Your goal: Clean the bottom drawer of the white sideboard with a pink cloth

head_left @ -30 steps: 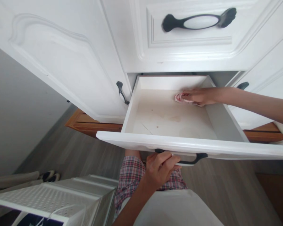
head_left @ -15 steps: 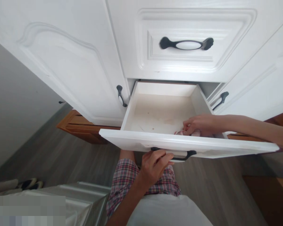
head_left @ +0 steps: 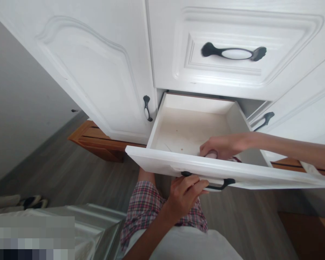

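Observation:
A white drawer (head_left: 186,130) stands pulled out of a white cabinet, its bottom bare apart from a few brownish stains. My left hand (head_left: 185,196) grips the drawer's black handle (head_left: 219,186) from below. My right hand (head_left: 219,146) reaches in from the right and presses a small pink cloth (head_left: 211,155) against the drawer floor close behind the front panel. Most of the cloth is hidden by my fingers and the drawer front.
Above is a closed drawer with a black and white handle (head_left: 234,54). A white cabinet door (head_left: 97,72) is at the left, another door handle (head_left: 264,120) at the right. A wooden plinth (head_left: 92,141) runs along the grey plank floor. A white perforated object (head_left: 83,224) sits lower left.
My right hand with the pink cloth has moved from the back of the drawer to the front, then a little leftward. My left hand has stayed on the handle.

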{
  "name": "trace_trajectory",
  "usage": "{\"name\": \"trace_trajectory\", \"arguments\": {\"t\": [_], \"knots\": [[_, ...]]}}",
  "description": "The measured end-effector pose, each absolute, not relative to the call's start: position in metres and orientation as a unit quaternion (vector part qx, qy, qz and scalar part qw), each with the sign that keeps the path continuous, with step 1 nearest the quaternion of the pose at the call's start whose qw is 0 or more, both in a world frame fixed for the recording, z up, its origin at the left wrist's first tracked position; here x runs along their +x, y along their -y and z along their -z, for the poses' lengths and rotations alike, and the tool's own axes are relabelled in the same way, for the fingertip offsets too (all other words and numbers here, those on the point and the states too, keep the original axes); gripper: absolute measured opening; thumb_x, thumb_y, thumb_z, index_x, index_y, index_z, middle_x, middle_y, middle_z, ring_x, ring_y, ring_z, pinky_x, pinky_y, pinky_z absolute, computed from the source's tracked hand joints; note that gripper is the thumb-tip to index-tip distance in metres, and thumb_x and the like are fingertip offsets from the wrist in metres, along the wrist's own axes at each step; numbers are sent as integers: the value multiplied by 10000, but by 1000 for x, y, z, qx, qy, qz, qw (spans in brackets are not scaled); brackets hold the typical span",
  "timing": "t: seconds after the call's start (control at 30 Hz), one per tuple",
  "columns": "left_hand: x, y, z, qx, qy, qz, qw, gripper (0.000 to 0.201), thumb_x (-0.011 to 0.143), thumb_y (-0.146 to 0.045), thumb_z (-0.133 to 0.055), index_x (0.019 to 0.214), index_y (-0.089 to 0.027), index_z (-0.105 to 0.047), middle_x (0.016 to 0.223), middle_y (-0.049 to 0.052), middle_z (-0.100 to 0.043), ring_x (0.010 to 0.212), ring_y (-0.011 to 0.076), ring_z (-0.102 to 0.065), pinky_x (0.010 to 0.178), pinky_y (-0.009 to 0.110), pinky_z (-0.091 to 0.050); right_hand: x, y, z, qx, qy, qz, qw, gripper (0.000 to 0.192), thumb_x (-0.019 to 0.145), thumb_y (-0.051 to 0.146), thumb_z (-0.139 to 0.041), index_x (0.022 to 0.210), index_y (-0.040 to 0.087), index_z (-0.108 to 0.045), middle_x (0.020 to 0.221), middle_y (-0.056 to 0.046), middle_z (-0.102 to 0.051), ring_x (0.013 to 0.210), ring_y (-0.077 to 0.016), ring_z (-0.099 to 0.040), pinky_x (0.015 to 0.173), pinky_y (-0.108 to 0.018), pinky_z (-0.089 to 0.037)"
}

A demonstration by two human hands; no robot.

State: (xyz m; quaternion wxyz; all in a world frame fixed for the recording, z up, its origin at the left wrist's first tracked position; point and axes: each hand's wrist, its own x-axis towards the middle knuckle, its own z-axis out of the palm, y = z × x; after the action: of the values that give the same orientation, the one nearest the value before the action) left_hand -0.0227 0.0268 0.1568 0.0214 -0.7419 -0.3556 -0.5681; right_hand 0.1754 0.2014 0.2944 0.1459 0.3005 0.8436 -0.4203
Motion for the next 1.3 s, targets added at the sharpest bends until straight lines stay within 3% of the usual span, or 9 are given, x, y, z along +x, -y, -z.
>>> {"name": "trace_trajectory", "arguments": {"t": [0.1,0.23,0.43,0.57,0.73,0.87,1.03,1.17,1.3], "knots": [[-23,-27,-158,-741,358,568,19,208,1156,-330,-592,1166,-235,-777,965,13,-790,896,113,-808,881,196,-652,126,-206,-288,238,-852,450,123,415,782,189,-729,1183,212,-834,988,-10,-788,786,-162,-664,647,-237,-489],[-23,-25,-160,-744,365,560,6,169,1134,-301,-633,1173,-243,-787,974,10,-786,899,114,-807,898,197,-655,66,-212,-277,168,-888,427,14,500,765,148,-741,1259,206,-789,1097,-18,-794,926,-191,-699,759,-249,-508],[-17,-20,-152,-733,381,564,0,170,1125,-308,-647,1206,-261,-789,980,5,-767,887,111,-796,913,206,-651,46,-199,-261,176,-876,424,-146,254,769,193,-783,1022,188,-768,1139,-59,-722,1013,-215,-683,916,-311,-528],[-18,-22,-148,-728,376,573,1,174,1120,-307,-657,1224,-264,-789,987,5,-759,893,113,-791,916,199,-647,41,-187,-252,262,-851,407,-204,239,760,254,-826,980,196,-754,1054,-41,-697,969,-219,-673,864,-313,-521],[-17,-23,-149,-718,375,586,-11,194,1147,-308,-602,1225,-250,-770,999,15,-753,915,118,-787,913,200,-643,30,-197,-252,366,-840,336,-220,257,745,244,-845,980,208,-747,1000,-32,-673,955,-226,-656,855,-313,-508],[-12,-18,-147,-716,393,577,-3,199,1142,-286,-606,1250,-262,-771,1008,19,-750,923,130,-790,895,215,-657,29,-233,-248,424,-841,228,-246,233,732,178,-790,937,225,-687,1008,-54,-658,1080,-273,-630,892,-332,-529],[-14,-15,-148,-725,388,568,-17,224,1144,-274,-595,1271,-263,-778,1025,23,-755,934,133,-789,925,228,-657,24,-288,-232,456,-837,110,-282,374,766,91,-651,1115,225,-657,1288,-104,-615,1108,-265,-620,960,-376,-560],[-15,-18,-149,-721,385,576,-1,217,1147,-273,-590,1245,-256,-783,1020,29,-753,930,136,-789,910,232,-654,27,-325,-235,458,-855,-14,-242,438,869,67,-575,1275,211,-650,1478,-171,-537,1190,-317,-559,916,-423,-558],[-15,-20,-149,-730,386,564,4,241,1165,-286,-552,1244,-242,-775,1032,39,-752,951,135,-787,923,234,-647,43,-344,-242,354,-917,-110,-148,358,1022,122,-407,1211,171,-707,1474,-215,-560,1322,-371,-475,935,-487,-530]]}}
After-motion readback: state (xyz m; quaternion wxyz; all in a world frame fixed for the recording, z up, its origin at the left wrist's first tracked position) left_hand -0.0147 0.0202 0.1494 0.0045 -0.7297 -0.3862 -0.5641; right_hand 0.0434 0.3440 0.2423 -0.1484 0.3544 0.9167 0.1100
